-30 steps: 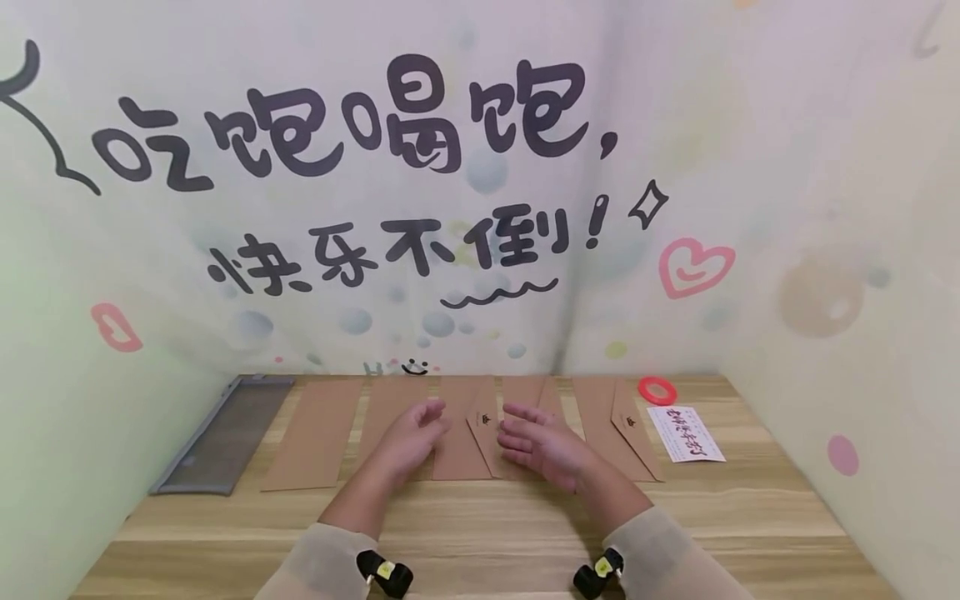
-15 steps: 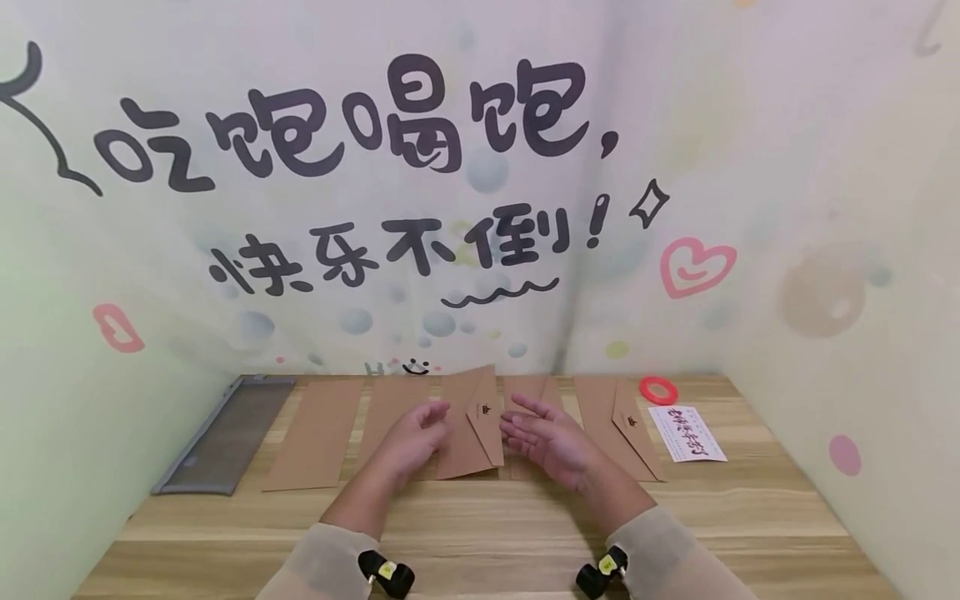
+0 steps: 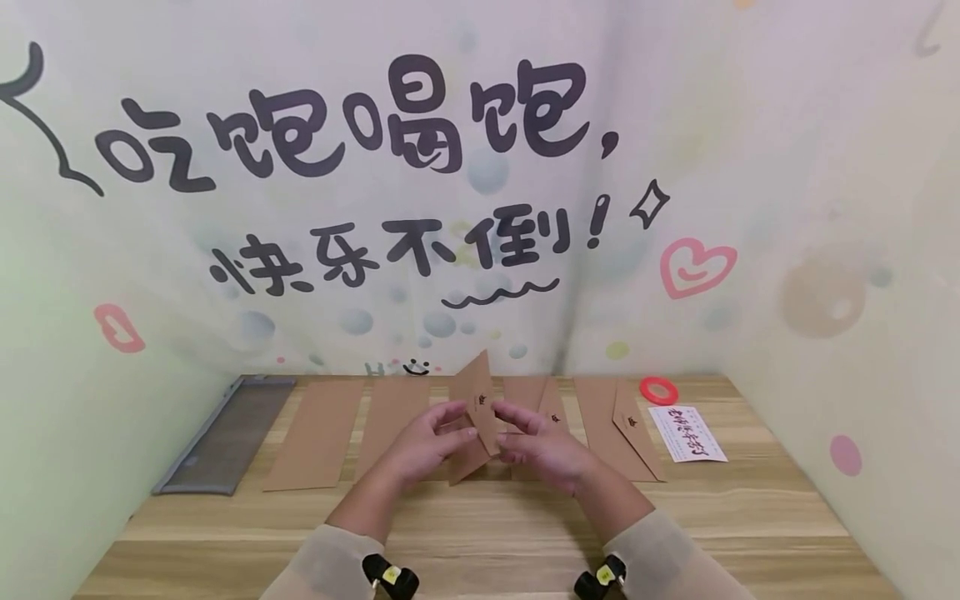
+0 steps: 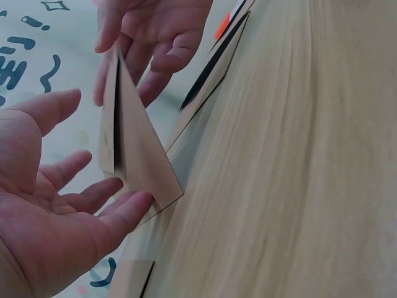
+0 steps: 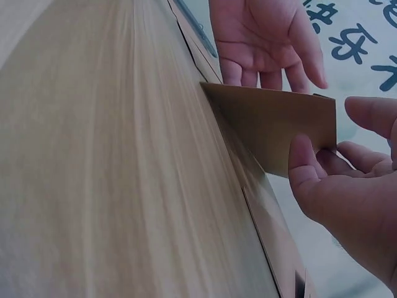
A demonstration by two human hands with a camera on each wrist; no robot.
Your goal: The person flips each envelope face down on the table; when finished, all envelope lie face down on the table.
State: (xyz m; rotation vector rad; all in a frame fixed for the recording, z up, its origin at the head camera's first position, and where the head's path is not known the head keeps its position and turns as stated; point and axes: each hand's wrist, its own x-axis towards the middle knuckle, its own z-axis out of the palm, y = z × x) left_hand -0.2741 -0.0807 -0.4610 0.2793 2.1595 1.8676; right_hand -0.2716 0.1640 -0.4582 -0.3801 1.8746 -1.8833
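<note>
A brown kraft envelope (image 3: 474, 408) with a small crown print on its flap stands raised and tilted between the two hands. At its right edge my right hand (image 3: 543, 446) holds it; in the right wrist view the little finger (image 5: 304, 158) lies over one face and other fingers go behind. My left hand (image 3: 427, 442) is at the opposite side, fingers relaxed. In the left wrist view its lower fingertips (image 4: 133, 211) touch the envelope's face, and the thumb is apart from it. A dark opening runs along the envelope's edge in that view.
More brown envelopes lie flat in a row: two on the left, one (image 3: 315, 433) outermost, and two on the right, one (image 3: 615, 433) outermost. A grey mesh pouch (image 3: 225, 442) is at far left. At right are a red ring (image 3: 657, 391) and a printed card (image 3: 687, 434).
The envelope between the hands lay flat, then its right side rose, and now it stands more steeply. Both hands have moved slightly closer around it.
</note>
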